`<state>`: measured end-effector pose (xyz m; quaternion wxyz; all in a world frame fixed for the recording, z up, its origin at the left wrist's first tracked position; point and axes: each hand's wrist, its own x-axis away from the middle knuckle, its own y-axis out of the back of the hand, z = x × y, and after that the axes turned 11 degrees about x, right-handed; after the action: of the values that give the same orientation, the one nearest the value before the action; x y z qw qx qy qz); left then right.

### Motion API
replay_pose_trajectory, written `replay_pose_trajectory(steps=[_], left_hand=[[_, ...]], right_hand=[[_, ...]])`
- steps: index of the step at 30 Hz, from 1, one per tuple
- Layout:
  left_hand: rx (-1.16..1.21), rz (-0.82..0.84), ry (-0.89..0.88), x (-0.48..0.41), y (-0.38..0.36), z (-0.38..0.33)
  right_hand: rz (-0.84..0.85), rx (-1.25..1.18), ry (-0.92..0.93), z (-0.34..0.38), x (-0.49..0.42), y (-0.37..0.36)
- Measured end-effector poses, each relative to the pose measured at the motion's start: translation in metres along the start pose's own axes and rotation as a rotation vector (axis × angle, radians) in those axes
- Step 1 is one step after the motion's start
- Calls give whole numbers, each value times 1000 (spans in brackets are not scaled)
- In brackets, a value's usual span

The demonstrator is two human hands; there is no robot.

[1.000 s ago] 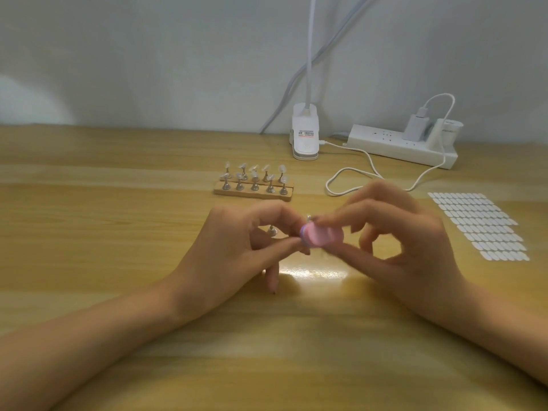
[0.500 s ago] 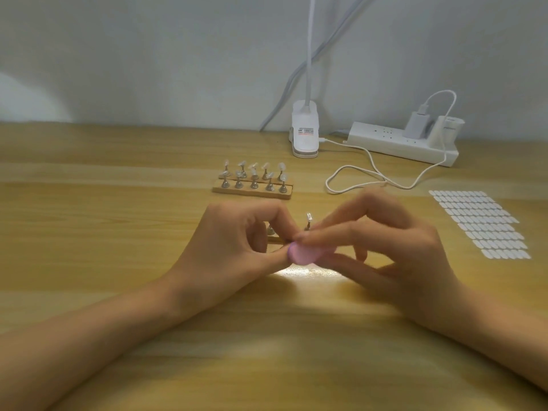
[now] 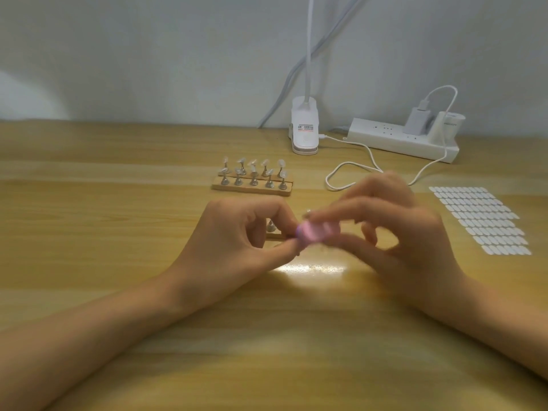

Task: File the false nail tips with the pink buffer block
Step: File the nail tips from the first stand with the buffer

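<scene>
Table [image 3: 89, 232], pale wood: you are working over its middle. A white power strip [image 3: 400, 140] is sitting along the back edge, right side. A sheet of small white ovals [image 3: 480, 221] is lying near the right edge. A wooden stand [image 3: 252, 186] is sitting behind your hands, toward the back. Your left hand [image 3: 237, 247] is curling thumb and forefinger together; what they are pinching, cannot tell. Your right hand [image 3: 400, 241], blurred, is gripping the pink buffer block [image 3: 314, 232] between thumb and fingers, its left end touching the left fingertips. False nail tips [image 3: 281, 164] are perching on the stand's pegs.
</scene>
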<state>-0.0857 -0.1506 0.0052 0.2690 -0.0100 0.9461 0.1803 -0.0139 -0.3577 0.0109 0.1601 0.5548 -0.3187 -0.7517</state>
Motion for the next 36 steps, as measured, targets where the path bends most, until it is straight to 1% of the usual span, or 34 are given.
replay_pose_trajectory(steps=[2, 5, 8, 9, 12, 16, 19, 22, 25, 29, 32, 35, 36], left_hand=[[8, 3, 2, 0, 0, 0], [-45, 16, -42, 1, -1, 0], [-1, 14, -14, 1, -1, 1], [8, 8, -9, 0, 0, 1], [-18, 7, -10, 0, -1, 1], [-7, -2, -2, 0, -1, 1], [-14, 9, 2, -1, 0, 1], [10, 17, -7, -1, 0, 0], [-19, 25, -18, 0, 0, 0], [-12, 31, -39, 1, 1, 0], [-57, 35, -54, 1, 1, 0], [16, 13, -10, 0, 2, 2], [30, 16, -3, 0, 2, 2]], right_hand=[[-6, 3, -62, -4, 0, 1], [-5, -51, -70, -6, 1, 1], [0, -60, -131, -8, 1, 3], [1, -67, -121, -7, 1, 3], [22, -87, -14, -1, 1, 1], [-1, -12, -38, -3, 0, 1], [8, -23, 38, -1, 0, -1], [-4, 0, -37, -4, 0, 1], [3, -50, 4, -3, 1, 1], [-9, -27, -42, -3, 1, 1], [0, -51, 15, -2, 1, 2], [-10, -41, -35, -2, 1, 1], [-14, -40, -19, -1, 1, 1]])
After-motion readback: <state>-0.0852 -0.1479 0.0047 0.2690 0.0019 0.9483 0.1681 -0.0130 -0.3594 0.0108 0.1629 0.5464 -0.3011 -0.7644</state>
